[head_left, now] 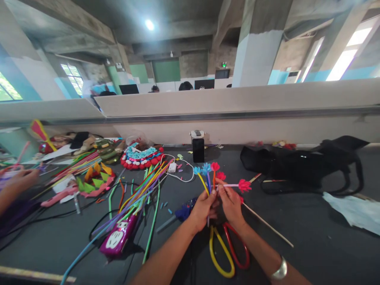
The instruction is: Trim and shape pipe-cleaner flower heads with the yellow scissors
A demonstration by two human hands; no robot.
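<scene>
In front of me, my left hand (pixel 202 211) is closed around the stems of a small bunch of pipe-cleaner flowers (pixel 206 169), with blue and red heads. Close against it, my right hand (pixel 230 202) pinches a pink stem that points right and ends in a pinkish-red pipe-cleaner flower (pixel 244 185). Just where both sets of fingertips meet is partly hidden. Below my wrists lie scissors with one yellow and one red handle loop (pixel 222 253). A thin wooden stick (pixel 268 225) reaches out to the right from beneath my right hand.
Loose pipe cleaners (pixel 145 186) spread across the left, over a purple pouch (pixel 118 237). A phone (pixel 198 150) stands at the back. A black bag (pixel 308 164) and pale blue cloth (pixel 353 211) lie right. Another person's hand (pixel 22 180) is at far left.
</scene>
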